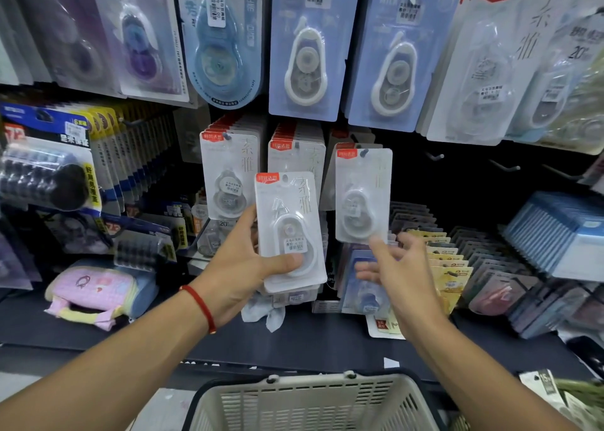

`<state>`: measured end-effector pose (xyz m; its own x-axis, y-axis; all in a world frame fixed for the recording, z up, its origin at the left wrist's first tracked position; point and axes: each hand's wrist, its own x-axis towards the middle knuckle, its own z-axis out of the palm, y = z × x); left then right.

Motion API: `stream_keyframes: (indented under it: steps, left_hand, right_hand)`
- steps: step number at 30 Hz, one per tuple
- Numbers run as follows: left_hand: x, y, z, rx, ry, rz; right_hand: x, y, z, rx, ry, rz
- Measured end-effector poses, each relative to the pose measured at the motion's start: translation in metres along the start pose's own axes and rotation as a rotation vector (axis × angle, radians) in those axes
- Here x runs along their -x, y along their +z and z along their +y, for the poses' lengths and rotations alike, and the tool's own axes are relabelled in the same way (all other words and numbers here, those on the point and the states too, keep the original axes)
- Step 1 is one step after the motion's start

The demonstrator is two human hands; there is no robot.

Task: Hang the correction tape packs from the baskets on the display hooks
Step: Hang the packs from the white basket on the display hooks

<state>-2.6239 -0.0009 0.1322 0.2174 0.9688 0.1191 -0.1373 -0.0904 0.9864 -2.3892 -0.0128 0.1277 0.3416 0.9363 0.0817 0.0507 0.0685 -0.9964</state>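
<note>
Gripping an upright pack (291,231) at frame centre, our left hand (243,263) holds it just left of the hung pack (362,195), while our right hand (397,267) is released below that one.

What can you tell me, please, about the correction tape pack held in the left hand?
The correction tape pack is a white card with a red corner label, grey characters and a clear plastic blister over a white dispenser bearing a price sticker. It stands upright, slightly tilted, before the hung packs. The left hand grips its lower part, thumb across the blister.
</note>
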Motion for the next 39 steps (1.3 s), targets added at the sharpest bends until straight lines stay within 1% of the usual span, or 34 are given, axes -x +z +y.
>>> stream_keyframes:
  steps: [2,6,8,12,14,18,21,28,35,37,39]
  left_hand:
    - [0.001,0.002,0.0,-0.027,0.002,0.007]
    - [0.004,0.01,0.0,-0.124,0.018,0.015]
    - [0.005,0.012,-0.002,-0.149,0.017,0.016]
    - [0.004,0.012,-0.001,-0.058,-0.023,-0.006]
    - [0.004,0.01,0.0,-0.014,-0.037,-0.035]
    - [0.0,0.005,-0.001,-0.052,-0.029,0.033]
    - [-0.002,0.002,-0.003,-0.035,-0.044,0.074]
    - [-0.003,0.002,-0.003,-0.022,-0.031,0.088]
    - [-0.002,0.001,0.0,-0.013,-0.012,0.098]
    - [-0.001,0.001,0.001,-0.019,0.006,0.109]
    - [0.0,0.003,0.002,-0.035,0.035,0.124]
  right_hand:
    - [0.002,0.0,0.004,0.073,0.054,-0.079]
    - [0.015,0.01,0.009,0.152,-0.069,-0.41]
    - [0.02,0.014,0.011,0.193,-0.099,-0.462]
    - [0.017,0.01,0.01,0.167,-0.117,-0.44]
    - [0.015,0.01,0.009,0.114,-0.124,-0.398]
    - [0.012,0.007,0.008,-0.004,-0.176,-0.233]
    - [0.007,-0.001,0.002,-0.001,-0.219,-0.135]
    - [0.007,-0.006,-0.005,-0.026,-0.203,-0.129]
    - [0.003,-0.007,-0.004,-0.105,-0.199,-0.106]
    - [0.0,-0.008,-0.003,-0.075,-0.177,-0.089]
    - [-0.003,-0.009,0.0,0.053,-0.094,-0.029]
